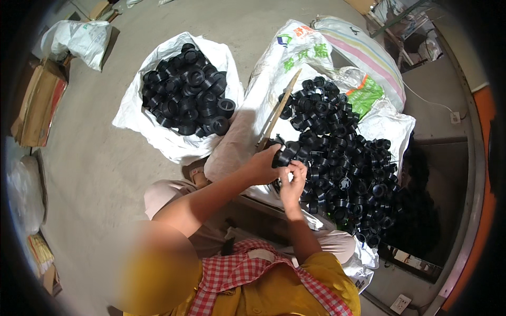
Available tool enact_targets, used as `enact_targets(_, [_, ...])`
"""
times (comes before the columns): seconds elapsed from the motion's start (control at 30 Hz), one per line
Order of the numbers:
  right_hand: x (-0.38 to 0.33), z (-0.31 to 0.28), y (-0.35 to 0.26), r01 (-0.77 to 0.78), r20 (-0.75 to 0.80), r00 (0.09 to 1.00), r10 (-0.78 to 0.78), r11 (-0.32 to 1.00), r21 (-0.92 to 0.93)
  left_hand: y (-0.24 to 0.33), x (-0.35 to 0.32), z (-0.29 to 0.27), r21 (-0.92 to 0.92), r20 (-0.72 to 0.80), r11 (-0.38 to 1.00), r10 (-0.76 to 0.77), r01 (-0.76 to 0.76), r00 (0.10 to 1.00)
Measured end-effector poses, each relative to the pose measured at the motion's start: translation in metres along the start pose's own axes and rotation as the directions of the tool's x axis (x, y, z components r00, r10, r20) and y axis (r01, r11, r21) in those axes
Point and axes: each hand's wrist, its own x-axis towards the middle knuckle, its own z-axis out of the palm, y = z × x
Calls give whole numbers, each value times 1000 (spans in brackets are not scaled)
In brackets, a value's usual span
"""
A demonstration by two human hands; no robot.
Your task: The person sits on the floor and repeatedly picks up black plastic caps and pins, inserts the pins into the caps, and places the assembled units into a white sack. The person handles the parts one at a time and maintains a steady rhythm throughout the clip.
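In front of my body, my left hand [262,165] is closed around a black plastic ring-shaped part [285,156]. Just to the right and a little nearer, my right hand [293,183] has its thumb and fingers pinched together at that part's lower edge; what is between them is too small to make out. Beyond and right of both hands spreads a large heap of black plastic parts [348,168] on white woven sacking [392,122]. A light wooden stick [282,108] slants up behind my left hand.
A white sack [138,124] full of larger black rings [195,79] stands on the floor at the far left. A striped bulging sack [369,52] lies behind the heap. Cardboard boxes [42,102] stand along the left side, and a dark machine-like cabinet [440,163] borders the right.
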Motion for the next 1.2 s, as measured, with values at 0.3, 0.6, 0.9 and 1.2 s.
enact_targets(0.3, [-5, -45, -41, 175, 75, 984, -163, 962, -212, -14, -4, -7, -459, 209, 867, -105, 192, 972])
enact_targets(0.6, [16, -66, -63, 287, 774, 632, -15, 933, -217, -6, -28, -2, 432, 335, 846, 172, -313, 926])
enact_targets(0.9, [-12, -91, -37, -828, 817, 560, -136, -67, 556, -2, -23, -41, -188, -256, 736, 603, -650, 756])
enact_targets(1.2, [22, 4, -41, -401, 204, 912, 356, 669, 626, -14, -20, 16, -691, 174, 715, 20, 107, 985])
